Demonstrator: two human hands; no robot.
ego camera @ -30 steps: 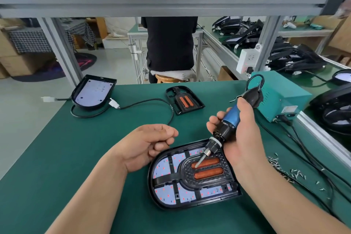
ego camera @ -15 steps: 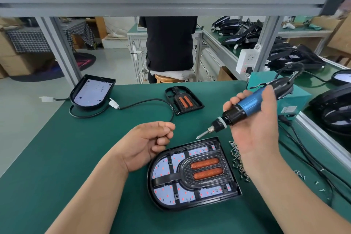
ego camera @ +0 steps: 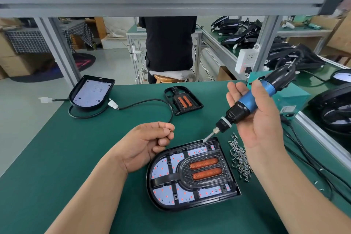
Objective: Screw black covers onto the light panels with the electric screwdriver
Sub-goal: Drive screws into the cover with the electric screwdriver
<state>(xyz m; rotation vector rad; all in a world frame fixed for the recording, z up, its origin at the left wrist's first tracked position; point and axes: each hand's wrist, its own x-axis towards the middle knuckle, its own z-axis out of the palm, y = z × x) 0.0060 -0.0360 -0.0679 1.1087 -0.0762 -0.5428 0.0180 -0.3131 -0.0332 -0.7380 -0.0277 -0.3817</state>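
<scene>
A light panel [ego camera: 152,188] lies on the green table in front of me, with a black cover [ego camera: 181,170] bearing two orange strips set into it. My right hand [ego camera: 260,123] holds the blue and black electric screwdriver [ego camera: 247,102] tilted above the table. Its bit [ego camera: 206,138] points down-left, just over the panel's far edge. My left hand [ego camera: 146,144] rests beside the panel's left side with fingers curled, pinching what looks like a small screw [ego camera: 167,129] between thumb and forefinger. A pile of screws [ego camera: 240,156] lies right of the panel.
A second light panel [ego camera: 91,93] with its cable [ego camera: 144,103] sits at the far left, and a spare black cover [ego camera: 182,99] at the far middle. A teal box [ego camera: 292,97] and cables [ego camera: 311,165] occupy the right. A person in black [ego camera: 169,43] sits beyond the table.
My right hand lifted the screwdriver off the cover's orange strip and swung it up and to the right, uncovering the screw pile. My left hand has hardly moved.
</scene>
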